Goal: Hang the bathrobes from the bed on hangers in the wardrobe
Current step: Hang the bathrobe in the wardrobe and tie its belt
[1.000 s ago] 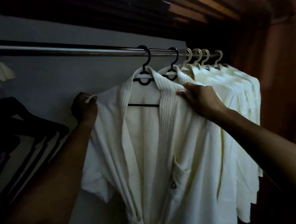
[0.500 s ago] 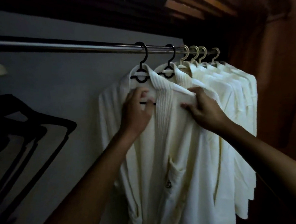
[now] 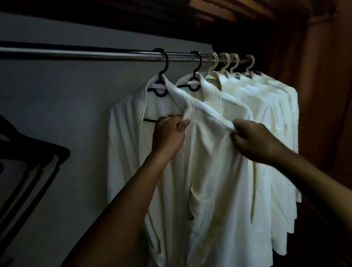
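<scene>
Two hands are tidying the nearest bathrobe (image 3: 207, 173), already hanging centre-frame on a black hanger (image 3: 162, 76): left hand (image 3: 169, 133) gripping its ribbed collar (image 3: 182, 100), right hand (image 3: 254, 140) pinching the lapel (image 3: 215, 116), which probably needs smoothing flat next.

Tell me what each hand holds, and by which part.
Both hold the front bathrobe: the left hand grips its ribbed lapel, the right hand pinches a fold of its front near the shoulder.

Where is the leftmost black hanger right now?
Head view: the leftmost black hanger hooks the metal rail near the picture's middle, carrying the front bathrobe, just left of the second black hanger.
</scene>
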`<state>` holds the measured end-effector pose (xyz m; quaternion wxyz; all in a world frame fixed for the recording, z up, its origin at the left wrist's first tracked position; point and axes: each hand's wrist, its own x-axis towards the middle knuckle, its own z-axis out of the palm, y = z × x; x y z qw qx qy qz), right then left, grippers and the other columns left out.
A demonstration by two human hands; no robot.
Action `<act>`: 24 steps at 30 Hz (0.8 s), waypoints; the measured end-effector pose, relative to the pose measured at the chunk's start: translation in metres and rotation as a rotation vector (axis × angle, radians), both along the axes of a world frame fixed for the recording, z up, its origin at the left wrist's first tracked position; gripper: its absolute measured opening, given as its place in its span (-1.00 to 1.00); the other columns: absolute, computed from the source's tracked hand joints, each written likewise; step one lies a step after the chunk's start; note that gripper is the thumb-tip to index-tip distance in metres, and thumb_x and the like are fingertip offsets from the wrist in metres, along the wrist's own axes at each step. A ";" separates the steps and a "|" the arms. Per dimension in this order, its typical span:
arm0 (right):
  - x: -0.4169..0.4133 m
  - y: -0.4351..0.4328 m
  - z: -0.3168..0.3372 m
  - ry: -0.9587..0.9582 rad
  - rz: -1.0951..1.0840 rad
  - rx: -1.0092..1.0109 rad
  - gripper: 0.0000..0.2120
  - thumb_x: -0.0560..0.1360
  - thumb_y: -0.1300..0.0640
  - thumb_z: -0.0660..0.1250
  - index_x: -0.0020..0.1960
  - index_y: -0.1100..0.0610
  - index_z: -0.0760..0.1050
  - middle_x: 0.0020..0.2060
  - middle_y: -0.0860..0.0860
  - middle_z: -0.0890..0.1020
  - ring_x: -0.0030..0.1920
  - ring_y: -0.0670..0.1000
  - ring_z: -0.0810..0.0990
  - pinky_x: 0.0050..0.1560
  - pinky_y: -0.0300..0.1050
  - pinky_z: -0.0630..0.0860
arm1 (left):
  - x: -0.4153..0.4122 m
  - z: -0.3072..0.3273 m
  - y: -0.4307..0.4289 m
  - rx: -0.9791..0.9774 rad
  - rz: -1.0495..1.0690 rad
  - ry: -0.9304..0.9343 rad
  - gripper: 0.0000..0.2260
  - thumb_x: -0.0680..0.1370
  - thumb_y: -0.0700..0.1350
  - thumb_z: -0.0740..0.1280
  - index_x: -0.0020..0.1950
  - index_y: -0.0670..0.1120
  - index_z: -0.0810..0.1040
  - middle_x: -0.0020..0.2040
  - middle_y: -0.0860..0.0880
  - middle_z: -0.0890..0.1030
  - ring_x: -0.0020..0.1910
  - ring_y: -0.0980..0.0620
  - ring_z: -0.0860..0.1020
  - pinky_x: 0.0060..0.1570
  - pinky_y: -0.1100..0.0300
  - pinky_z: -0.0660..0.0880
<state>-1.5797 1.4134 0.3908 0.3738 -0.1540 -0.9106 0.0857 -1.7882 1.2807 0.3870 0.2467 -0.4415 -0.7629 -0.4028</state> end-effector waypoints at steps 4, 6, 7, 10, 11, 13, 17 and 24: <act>-0.008 0.010 0.027 0.254 0.269 -0.508 -0.63 0.61 -0.01 0.30 -0.22 0.26 0.51 -0.32 0.16 0.57 -0.25 0.01 0.51 -0.17 0.03 0.40 | 0.007 0.004 -0.004 -0.002 -0.039 -0.049 -0.65 0.66 0.05 0.26 -0.32 0.06 0.36 -0.28 0.05 0.51 -0.16 -0.01 0.51 -0.19 0.11 0.26; -0.013 0.018 0.020 0.324 0.246 -0.653 -0.59 0.61 -0.02 0.31 -0.15 0.34 0.54 -0.22 0.26 0.62 -0.21 0.05 0.54 -0.10 0.05 0.47 | 0.009 0.004 -0.008 0.048 -0.075 -0.098 -0.59 0.64 0.04 0.31 -0.39 0.05 0.31 -0.40 0.10 0.43 -0.32 0.14 0.45 -0.27 0.12 0.26; -0.014 0.019 0.014 0.324 0.215 -0.672 -0.60 0.62 0.00 0.31 -0.20 0.31 0.53 -0.26 0.20 0.61 -0.23 0.03 0.53 -0.11 0.03 0.45 | 0.009 0.003 -0.010 0.076 -0.101 -0.136 -0.58 0.63 0.04 0.33 -0.40 0.02 0.33 -0.45 0.09 0.42 -0.37 0.17 0.44 -0.31 0.17 0.27; -0.008 0.009 -0.007 0.322 0.133 -0.588 -0.58 0.64 -0.04 0.29 -0.33 0.12 0.40 -0.40 -0.07 0.50 -0.33 -0.05 0.45 -0.19 -0.03 0.35 | 0.008 0.003 -0.015 0.076 -0.144 -0.221 -0.62 0.61 0.06 0.35 -0.35 -0.07 0.42 -0.45 0.07 0.44 -0.39 0.18 0.45 -0.35 0.27 0.27; -0.003 0.003 -0.013 0.323 0.098 -0.480 -0.63 0.64 -0.10 0.28 -0.26 0.09 0.42 -0.37 -0.09 0.52 -0.31 -0.05 0.48 -0.20 -0.03 0.36 | 0.008 0.003 -0.015 0.072 -0.144 -0.221 -0.63 0.60 0.06 0.35 -0.35 -0.06 0.42 -0.44 0.07 0.44 -0.39 0.18 0.45 -0.35 0.29 0.26; 0.005 -0.013 -0.025 0.350 0.098 -0.295 -0.76 0.60 -0.15 0.33 -0.02 0.03 0.48 -0.26 -0.05 0.61 -0.24 -0.03 0.57 -0.21 -0.03 0.44 | 0.010 0.003 -0.015 0.079 -0.126 -0.199 -0.64 0.61 0.05 0.35 -0.34 -0.06 0.43 -0.42 0.06 0.45 -0.37 0.20 0.46 -0.36 0.34 0.25; 0.003 -0.003 -0.059 0.270 0.100 -0.029 -0.83 0.59 0.02 0.33 0.02 0.14 0.49 -0.21 0.00 0.57 -0.19 0.08 0.57 -0.22 -0.10 0.30 | 0.011 0.000 -0.018 0.073 -0.103 -0.154 -0.62 0.62 0.05 0.33 -0.37 -0.01 0.37 -0.42 0.07 0.43 -0.36 0.19 0.45 -0.37 0.37 0.22; 0.013 0.038 -0.117 -0.082 -0.079 -0.222 -0.90 0.57 0.18 0.37 -0.05 0.23 0.58 -0.15 0.14 0.66 -0.07 0.19 0.64 -0.18 -0.04 0.34 | 0.011 -0.008 -0.019 0.090 -0.057 -0.062 -0.59 0.63 0.02 0.31 -0.38 0.09 0.26 -0.35 0.14 0.41 -0.15 0.03 0.46 -0.20 0.16 0.22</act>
